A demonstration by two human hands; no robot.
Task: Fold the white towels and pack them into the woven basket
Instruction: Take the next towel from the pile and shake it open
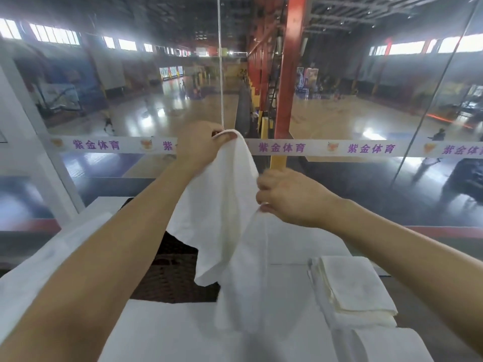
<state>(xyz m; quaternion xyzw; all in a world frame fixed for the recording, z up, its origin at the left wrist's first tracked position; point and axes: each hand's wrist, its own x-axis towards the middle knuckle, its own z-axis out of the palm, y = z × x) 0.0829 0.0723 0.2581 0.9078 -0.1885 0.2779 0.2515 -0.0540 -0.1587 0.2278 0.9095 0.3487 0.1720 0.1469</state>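
Left hand (198, 145) raised, pinching one corner of a white towel (224, 218). The towel hangs unfolded in the air over the dark woven basket (170, 273). Right hand (290, 197), lower, grips the towel's edge. At right, a folded towel stack (358, 286) rests on the white counter (170, 335), not yet packed. Judged early to midway: this towel needs folding, all need packing. The basket is mostly hidden by arm and cloth; its contents cannot be told.

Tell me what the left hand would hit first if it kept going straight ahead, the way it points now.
Probably the glass wall with its purple-lettered strip beyond the left hand, which holds the white towel; depth is unclear.
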